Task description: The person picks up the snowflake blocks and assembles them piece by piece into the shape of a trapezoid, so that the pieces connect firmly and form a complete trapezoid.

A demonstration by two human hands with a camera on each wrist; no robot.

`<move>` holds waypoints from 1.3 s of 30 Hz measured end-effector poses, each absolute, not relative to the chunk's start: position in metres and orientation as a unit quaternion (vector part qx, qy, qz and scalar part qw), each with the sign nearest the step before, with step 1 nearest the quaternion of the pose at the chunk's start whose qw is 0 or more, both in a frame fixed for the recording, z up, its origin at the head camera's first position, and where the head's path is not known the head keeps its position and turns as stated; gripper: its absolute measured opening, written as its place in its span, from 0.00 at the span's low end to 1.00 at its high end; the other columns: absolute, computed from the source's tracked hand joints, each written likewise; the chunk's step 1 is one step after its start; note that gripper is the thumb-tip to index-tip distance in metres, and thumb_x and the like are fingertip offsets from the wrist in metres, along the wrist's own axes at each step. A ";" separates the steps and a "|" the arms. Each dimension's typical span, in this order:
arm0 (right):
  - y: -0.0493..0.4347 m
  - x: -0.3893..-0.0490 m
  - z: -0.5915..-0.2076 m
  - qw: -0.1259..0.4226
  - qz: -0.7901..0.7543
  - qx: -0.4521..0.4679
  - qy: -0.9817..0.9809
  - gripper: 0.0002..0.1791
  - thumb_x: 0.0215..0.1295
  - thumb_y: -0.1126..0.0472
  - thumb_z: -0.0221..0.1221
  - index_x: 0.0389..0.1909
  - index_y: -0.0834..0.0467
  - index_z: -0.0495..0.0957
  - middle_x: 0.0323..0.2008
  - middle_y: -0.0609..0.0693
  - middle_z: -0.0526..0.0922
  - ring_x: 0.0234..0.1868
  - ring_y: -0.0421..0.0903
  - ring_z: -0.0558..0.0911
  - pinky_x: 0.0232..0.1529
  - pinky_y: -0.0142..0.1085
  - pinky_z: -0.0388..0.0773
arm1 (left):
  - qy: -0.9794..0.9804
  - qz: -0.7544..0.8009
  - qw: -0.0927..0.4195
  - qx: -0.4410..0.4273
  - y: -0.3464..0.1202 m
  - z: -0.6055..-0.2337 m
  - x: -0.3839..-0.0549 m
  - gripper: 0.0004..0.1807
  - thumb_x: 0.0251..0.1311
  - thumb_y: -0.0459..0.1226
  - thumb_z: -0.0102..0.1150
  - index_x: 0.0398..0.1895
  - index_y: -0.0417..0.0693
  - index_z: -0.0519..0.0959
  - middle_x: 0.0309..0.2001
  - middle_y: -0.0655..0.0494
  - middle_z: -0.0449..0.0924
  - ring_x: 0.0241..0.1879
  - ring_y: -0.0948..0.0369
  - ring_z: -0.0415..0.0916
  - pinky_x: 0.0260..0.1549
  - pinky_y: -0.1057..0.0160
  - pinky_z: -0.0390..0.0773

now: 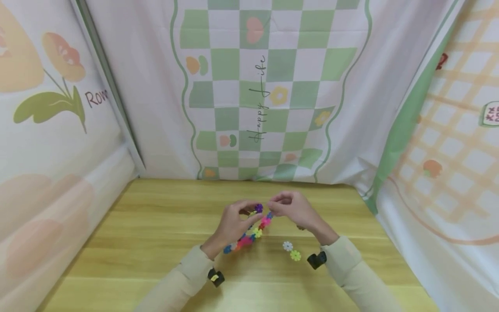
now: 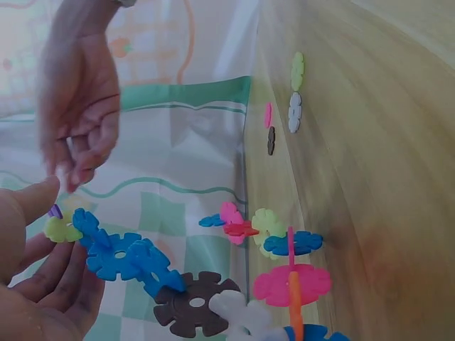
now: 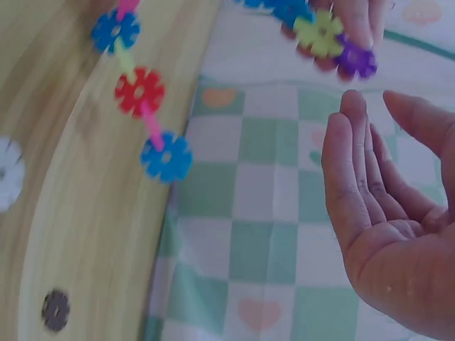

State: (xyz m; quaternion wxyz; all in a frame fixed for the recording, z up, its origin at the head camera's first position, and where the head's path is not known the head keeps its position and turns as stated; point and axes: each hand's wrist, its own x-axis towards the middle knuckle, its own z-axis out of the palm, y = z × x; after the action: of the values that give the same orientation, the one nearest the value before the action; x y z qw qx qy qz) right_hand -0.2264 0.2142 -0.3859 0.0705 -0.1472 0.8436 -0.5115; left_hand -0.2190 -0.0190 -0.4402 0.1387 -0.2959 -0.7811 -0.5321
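A chain of interlocking flower-shaped plastic discs [image 1: 244, 241] in blue, pink, red, yellow, white and other colours hangs in a loop above the wooden table. My left hand [image 1: 235, 223] pinches one end of it, near the yellow-green disc [image 3: 320, 34] and the purple disc [image 3: 357, 60] at the tip. The chain's other end, a blue disc [image 3: 166, 157], hangs free. Close to the purple disc, my right hand [image 3: 398, 213] has its thumb and fingers apart and nothing between them.
Loose on the table [image 1: 156, 225] lie a white disc [image 1: 287, 246], a yellow-green disc [image 1: 295, 255], a dark brown disc [image 3: 55, 310] and a pink disc [image 2: 268, 115]. Patterned cloth [image 1: 269, 95] hangs along the table's back edge, with more cloth at both sides.
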 end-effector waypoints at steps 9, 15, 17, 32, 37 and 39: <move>0.262 -0.229 -0.427 0.045 -0.373 -0.204 0.904 0.15 0.71 0.56 0.68 0.48 0.63 0.86 0.40 0.53 0.89 0.40 0.46 0.87 0.39 0.33 0.86 | -0.780 -0.554 0.115 -0.267 -0.028 -0.438 -0.216 0.17 0.67 0.39 0.72 0.56 0.44 0.86 0.45 0.53 0.90 0.44 0.57 0.87 0.50 0.60 0.87; 0.272 -0.223 -0.464 0.075 -0.324 -0.216 0.918 0.16 0.65 0.60 0.72 0.48 0.66 0.85 0.38 0.50 0.88 0.39 0.42 0.84 0.41 0.29 0.84 | -0.772 -0.568 0.102 -0.268 -0.031 -0.440 -0.215 0.18 0.67 0.38 0.71 0.57 0.41 0.85 0.46 0.51 0.90 0.45 0.56 0.87 0.50 0.62 0.87; 0.273 -0.220 -0.472 0.087 -0.313 -0.214 0.921 0.17 0.64 0.59 0.74 0.48 0.65 0.85 0.38 0.49 0.88 0.39 0.41 0.84 0.41 0.29 0.83 | -0.772 -0.569 0.096 -0.267 -0.031 -0.440 -0.215 0.18 0.67 0.38 0.72 0.57 0.43 0.85 0.47 0.52 0.90 0.46 0.56 0.87 0.51 0.61 0.87; 0.265 -0.219 -0.481 0.104 -0.330 -0.208 0.915 0.07 0.64 0.65 0.72 0.35 0.57 0.81 0.32 0.47 0.83 0.35 0.42 0.80 0.35 0.30 0.82 | -0.776 -0.561 0.094 -0.273 -0.031 -0.445 -0.216 0.17 0.67 0.39 0.71 0.57 0.45 0.85 0.48 0.52 0.90 0.47 0.57 0.87 0.51 0.60 0.87; 0.259 -0.229 -0.463 0.079 -0.351 -0.206 0.910 0.04 0.69 0.63 0.68 0.39 0.56 0.82 0.35 0.47 0.85 0.38 0.42 0.83 0.40 0.30 0.83 | -0.780 -0.556 0.094 -0.272 -0.030 -0.443 -0.216 0.17 0.68 0.38 0.71 0.57 0.44 0.85 0.48 0.52 0.90 0.47 0.57 0.87 0.51 0.62 0.87; 0.256 -0.233 -0.453 0.058 -0.360 -0.210 0.907 0.03 0.71 0.62 0.68 0.41 0.55 0.83 0.36 0.47 0.86 0.38 0.41 0.84 0.41 0.31 0.84 | -0.780 -0.556 0.091 -0.272 -0.030 -0.443 -0.216 0.17 0.68 0.38 0.71 0.57 0.44 0.85 0.48 0.51 0.90 0.47 0.57 0.87 0.51 0.61 0.87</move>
State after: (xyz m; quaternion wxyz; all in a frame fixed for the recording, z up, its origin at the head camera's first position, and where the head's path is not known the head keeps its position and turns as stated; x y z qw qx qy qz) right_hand -0.2328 0.2555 -0.4529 0.0583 -0.2099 0.9070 -0.3604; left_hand -0.2158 -0.0304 -0.4430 0.0912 -0.2718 -0.7804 -0.5557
